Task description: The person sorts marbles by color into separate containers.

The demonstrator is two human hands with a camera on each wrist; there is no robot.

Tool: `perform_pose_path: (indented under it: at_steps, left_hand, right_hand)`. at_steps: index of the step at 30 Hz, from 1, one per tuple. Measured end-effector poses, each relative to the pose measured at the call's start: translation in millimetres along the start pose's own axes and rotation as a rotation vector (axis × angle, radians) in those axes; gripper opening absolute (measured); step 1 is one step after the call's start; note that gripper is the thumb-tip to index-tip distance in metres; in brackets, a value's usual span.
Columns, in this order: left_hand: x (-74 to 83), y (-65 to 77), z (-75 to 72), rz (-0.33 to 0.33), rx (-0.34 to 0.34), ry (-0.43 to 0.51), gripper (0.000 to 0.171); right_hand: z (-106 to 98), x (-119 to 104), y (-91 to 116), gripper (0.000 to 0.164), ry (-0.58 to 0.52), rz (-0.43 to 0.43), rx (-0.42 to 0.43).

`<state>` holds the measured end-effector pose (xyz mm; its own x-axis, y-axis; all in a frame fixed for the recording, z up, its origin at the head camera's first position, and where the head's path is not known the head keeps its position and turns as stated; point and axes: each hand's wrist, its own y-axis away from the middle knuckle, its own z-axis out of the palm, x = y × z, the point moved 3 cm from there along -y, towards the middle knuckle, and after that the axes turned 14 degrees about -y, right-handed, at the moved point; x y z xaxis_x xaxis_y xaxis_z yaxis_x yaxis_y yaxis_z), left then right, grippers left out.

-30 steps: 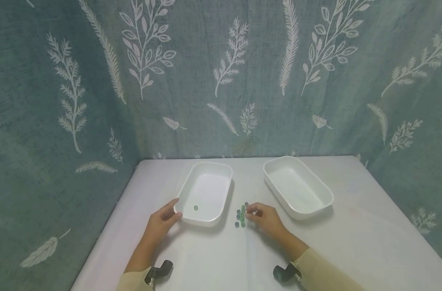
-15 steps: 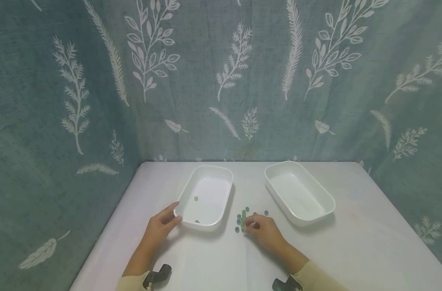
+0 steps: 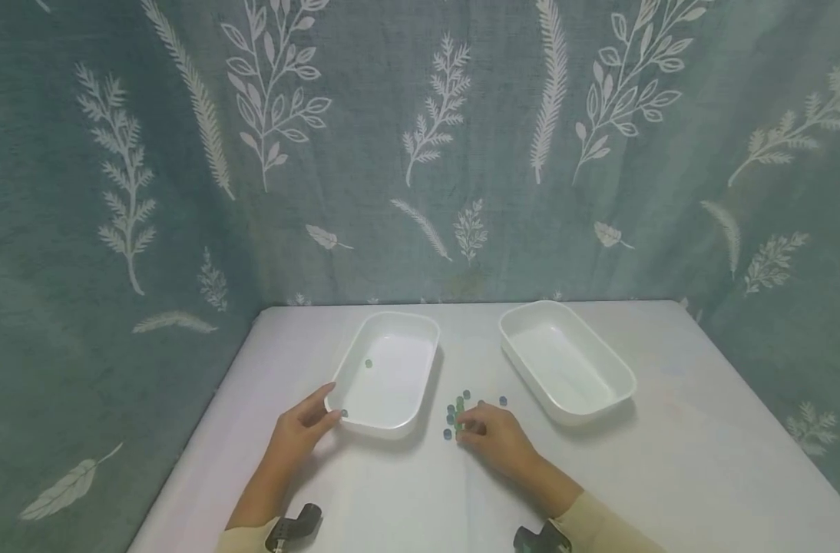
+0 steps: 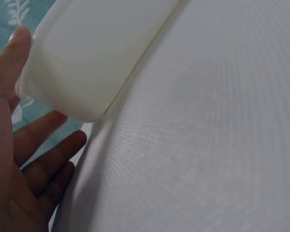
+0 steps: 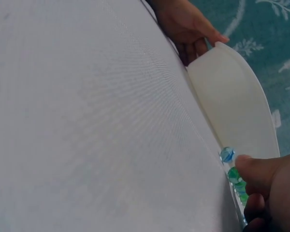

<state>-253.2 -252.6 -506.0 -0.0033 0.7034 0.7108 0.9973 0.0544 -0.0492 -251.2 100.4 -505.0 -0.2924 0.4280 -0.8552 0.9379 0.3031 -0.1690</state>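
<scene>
My left hand (image 3: 299,430) grips the near left corner of the left white dish (image 3: 385,422); in the left wrist view the thumb lies on its rim and the other fingers spread lower down. Inside that dish are a green marble (image 3: 368,363) and a bluish marble (image 3: 344,413). My right hand (image 3: 499,438) is at a small cluster of marbles between the dishes, thumb and forefinger pinching a green marble (image 5: 234,175). A blue marble (image 5: 227,154) sits close by the thumb. The curled fingers partly hide the cluster.
A second white dish (image 3: 565,415) stands angled on the right of the white table (image 3: 406,507). A lone blue marble (image 3: 504,401) lies between my right hand and this dish. A leaf-patterned green curtain (image 3: 365,153) hangs behind the table and at both sides.
My right hand has shifted nearer, to the near end of the cluster, uncovering marbles beyond it. In the left dish the green marble has rolled away from me, and a bluish one has appeared, rolling left.
</scene>
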Motion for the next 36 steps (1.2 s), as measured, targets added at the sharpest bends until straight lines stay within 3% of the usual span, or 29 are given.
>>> perform_pose_path:
  at_steps: [10, 22, 36]
  left_hand:
    - [1.1, 0.2, -2.2, 0.034, 0.012, 0.005, 0.058]
    - [-0.9, 0.7, -1.6, 0.017, 0.02, 0.001, 0.058]
    - [-1.4, 0.7, -2.2, 0.009, 0.005, -0.009, 0.059]
  right_hand:
    - [5.2, -1.8, 1.3, 0.024, 0.098, 0.006, -0.003]
    - [7.6, -4.4, 0.9, 0.021, 0.153, 0.007, -0.031]
    - [-3.1, -9.3, -12.2, 0.016, -0.047, -0.067, 0.05]
